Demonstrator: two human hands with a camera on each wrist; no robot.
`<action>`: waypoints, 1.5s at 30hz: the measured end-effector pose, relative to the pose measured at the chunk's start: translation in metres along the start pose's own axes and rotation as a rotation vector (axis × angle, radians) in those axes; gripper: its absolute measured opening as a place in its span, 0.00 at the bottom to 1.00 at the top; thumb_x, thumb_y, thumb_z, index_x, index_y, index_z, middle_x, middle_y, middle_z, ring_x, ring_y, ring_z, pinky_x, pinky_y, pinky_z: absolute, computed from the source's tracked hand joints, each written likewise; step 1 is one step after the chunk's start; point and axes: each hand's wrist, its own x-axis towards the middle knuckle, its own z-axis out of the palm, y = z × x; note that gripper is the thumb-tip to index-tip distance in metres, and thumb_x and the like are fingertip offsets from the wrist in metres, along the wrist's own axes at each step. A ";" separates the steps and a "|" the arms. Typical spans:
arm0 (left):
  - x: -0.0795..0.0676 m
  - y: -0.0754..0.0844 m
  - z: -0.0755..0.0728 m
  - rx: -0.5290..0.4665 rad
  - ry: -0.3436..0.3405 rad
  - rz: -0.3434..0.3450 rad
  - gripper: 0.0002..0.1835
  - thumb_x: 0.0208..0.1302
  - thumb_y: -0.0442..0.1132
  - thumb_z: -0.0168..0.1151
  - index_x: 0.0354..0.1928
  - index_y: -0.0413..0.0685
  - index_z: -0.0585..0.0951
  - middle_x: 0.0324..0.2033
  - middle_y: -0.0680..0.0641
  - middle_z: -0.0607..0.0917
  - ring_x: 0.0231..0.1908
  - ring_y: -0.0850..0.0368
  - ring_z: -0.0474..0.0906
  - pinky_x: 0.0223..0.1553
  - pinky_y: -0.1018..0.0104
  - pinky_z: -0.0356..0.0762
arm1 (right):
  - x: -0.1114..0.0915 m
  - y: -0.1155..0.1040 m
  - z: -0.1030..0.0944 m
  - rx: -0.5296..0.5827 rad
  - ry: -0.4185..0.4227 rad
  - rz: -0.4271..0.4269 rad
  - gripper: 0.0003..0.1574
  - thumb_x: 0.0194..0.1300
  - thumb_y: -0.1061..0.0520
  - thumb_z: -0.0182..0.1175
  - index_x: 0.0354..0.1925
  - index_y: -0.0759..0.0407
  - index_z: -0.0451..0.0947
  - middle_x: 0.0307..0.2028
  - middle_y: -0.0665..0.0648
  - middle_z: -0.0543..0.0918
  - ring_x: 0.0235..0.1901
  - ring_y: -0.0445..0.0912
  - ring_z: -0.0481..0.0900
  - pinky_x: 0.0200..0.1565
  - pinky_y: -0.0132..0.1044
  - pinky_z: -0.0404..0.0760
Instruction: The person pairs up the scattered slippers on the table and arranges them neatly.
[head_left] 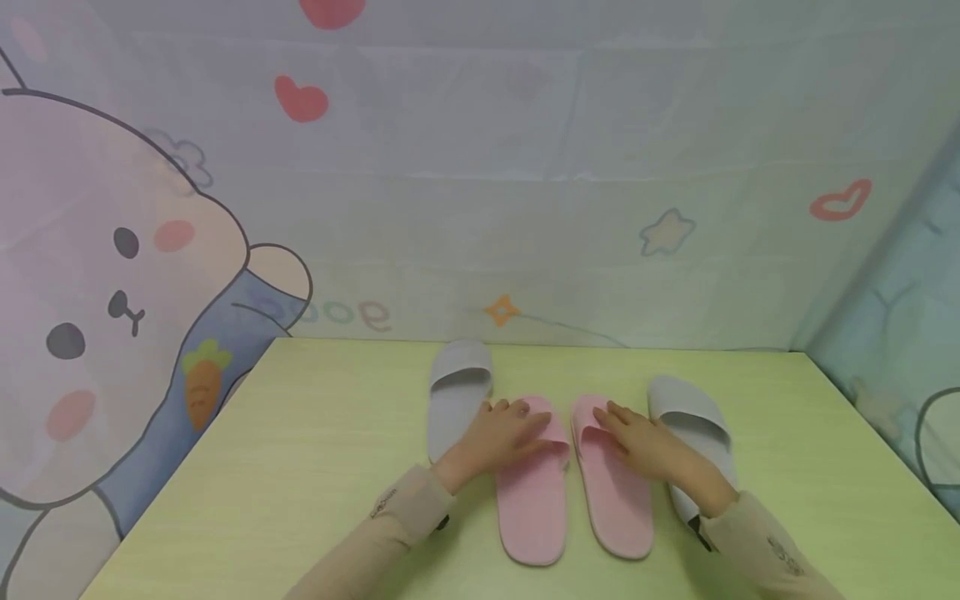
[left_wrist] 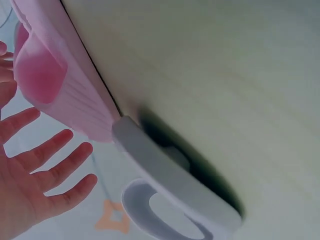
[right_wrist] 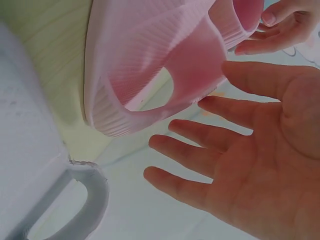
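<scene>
Two pink slippers, a left one point(head_left: 532, 517) and a right one point(head_left: 619, 517), lie side by side on the table with their straps toward the back. Over the left strap is my left hand point(head_left: 504, 435), its fingers spread and fairly straight in the left wrist view. My right hand point(head_left: 645, 446) is at the right pink strap, fingers extended with the palm facing the slipper point(right_wrist: 160, 45) in the right wrist view. Neither hand grips anything; whether the fingertips touch the straps I cannot tell. A grey slipper point(head_left: 450, 417) lies left of the pair, partly behind my left hand.
Another grey slipper point(head_left: 686, 398) lies on the right, partly under my right forearm. The pale yellow-green table point(head_left: 300, 433) ends at a printed cloth backdrop point(head_left: 465, 192) at the back, and a side cloth point(head_left: 915, 333) hangs on the right.
</scene>
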 end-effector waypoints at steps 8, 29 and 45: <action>-0.031 -0.001 -0.011 0.109 0.042 0.084 0.13 0.63 0.48 0.51 0.49 0.64 0.73 0.38 0.53 0.79 0.34 0.56 0.73 0.32 0.65 0.66 | -0.008 -0.001 0.007 -0.069 0.149 -0.108 0.29 0.57 0.62 0.57 0.57 0.63 0.66 0.54 0.74 0.70 0.51 0.66 0.71 0.47 0.60 0.70; -0.048 0.005 -0.009 0.122 -0.013 0.139 0.23 0.63 0.46 0.50 0.61 0.55 0.66 0.51 0.48 0.74 0.43 0.56 0.74 0.36 0.66 0.71 | -0.017 -0.006 0.021 -0.079 0.205 -0.157 0.33 0.54 0.60 0.60 0.59 0.62 0.66 0.56 0.70 0.69 0.52 0.65 0.70 0.47 0.63 0.69; -0.031 0.012 -0.006 0.071 -0.068 0.118 0.25 0.64 0.46 0.49 0.63 0.52 0.64 0.53 0.47 0.71 0.46 0.56 0.72 0.39 0.66 0.72 | -0.016 0.004 0.016 -0.018 0.167 -0.130 0.33 0.56 0.60 0.58 0.60 0.63 0.64 0.58 0.72 0.66 0.54 0.68 0.67 0.53 0.60 0.65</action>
